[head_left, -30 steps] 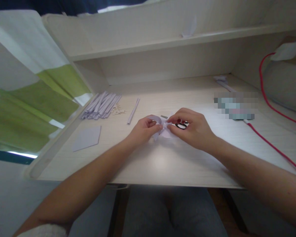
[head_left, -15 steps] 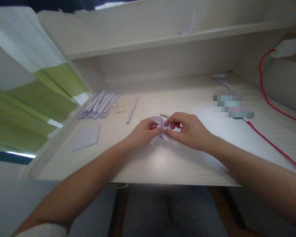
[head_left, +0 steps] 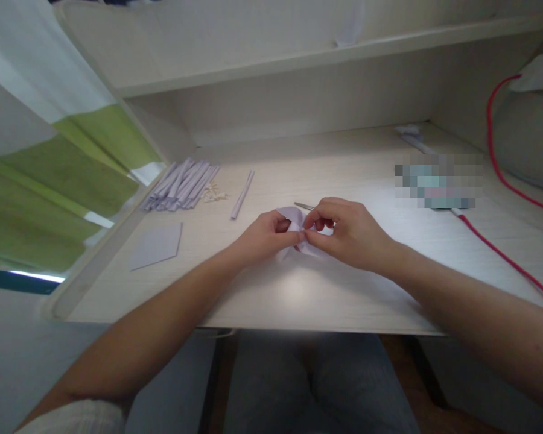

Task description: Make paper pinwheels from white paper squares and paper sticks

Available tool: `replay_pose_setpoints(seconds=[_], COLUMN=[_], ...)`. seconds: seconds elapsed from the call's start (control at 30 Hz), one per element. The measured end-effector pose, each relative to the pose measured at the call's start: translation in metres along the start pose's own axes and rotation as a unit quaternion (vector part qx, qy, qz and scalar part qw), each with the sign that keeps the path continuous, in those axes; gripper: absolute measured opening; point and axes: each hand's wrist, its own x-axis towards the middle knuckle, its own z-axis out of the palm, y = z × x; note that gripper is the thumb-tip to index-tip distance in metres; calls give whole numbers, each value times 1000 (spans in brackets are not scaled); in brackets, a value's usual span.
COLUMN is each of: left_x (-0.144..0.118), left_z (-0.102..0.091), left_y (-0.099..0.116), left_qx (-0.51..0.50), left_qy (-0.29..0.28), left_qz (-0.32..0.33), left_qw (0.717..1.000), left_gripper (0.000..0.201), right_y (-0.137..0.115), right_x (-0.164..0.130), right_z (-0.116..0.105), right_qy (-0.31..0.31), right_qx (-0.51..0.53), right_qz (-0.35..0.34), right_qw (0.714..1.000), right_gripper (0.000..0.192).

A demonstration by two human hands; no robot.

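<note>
My left hand [head_left: 274, 235] is closed around a folded, pinwheel-like piece of pale lilac paper [head_left: 291, 214], thumb on top. My right hand [head_left: 339, 226] pinches the same paper near its centre, thumb and index finger together. Both hands hold it just over the desk, their thumbs almost meeting. Part of the paper is hidden by my fingers. Just behind my right hand, the metal tip of a pointed tool [head_left: 303, 206] shows, perhaps scissors; the rest is hidden.
Left on the desk [head_left: 253, 301] lie a pile of rolled paper sticks [head_left: 181, 184], small cream bits [head_left: 215, 194], a single paper stick [head_left: 243, 194] and a flat paper sheet [head_left: 157, 246]. A blurred-out object [head_left: 437, 184] and a red cable [head_left: 507, 259] are at right.
The camera view has tilted slightly, so the desk sits a little higher. My hands stay on the folded paper, with only small finger movement.
</note>
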Motion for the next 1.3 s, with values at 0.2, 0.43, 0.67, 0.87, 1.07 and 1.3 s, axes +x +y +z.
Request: replay_pose_setpoints(seconds=[0.2, 0.43, 0.67, 0.87, 1.07, 1.3], left_x=[-2, 2, 1, -1, -2, -7], left_z=[0, -3, -5, -7, -6, -15], left_y=[6, -9, -11, -7, 10, 60], left_qx=[2, -80, -108, -111, -100, 21], left_qy=[-10, 1, 11, 8, 43, 143], left_qz=[-7, -20, -31, -9, 23, 128], left_qw=[1000, 997, 994, 994, 994, 981], left_gripper=[17, 39, 50, 56, 35, 5], right_y=[-1, -3, 0, -3, -10, -35], right_x=[-2, -3, -1, 2, 11, 45], right_z=[0, 1, 5, 4, 0, -35], right_qy=[10, 42, 65, 76, 80, 96], right_qx=[-39, -46, 9, 89, 164, 240], right_qz=[-15, -15, 34, 89, 128, 119], right_qw=[999, 998, 997, 989, 975, 959], right_gripper=[5, 4, 4, 3, 5, 4])
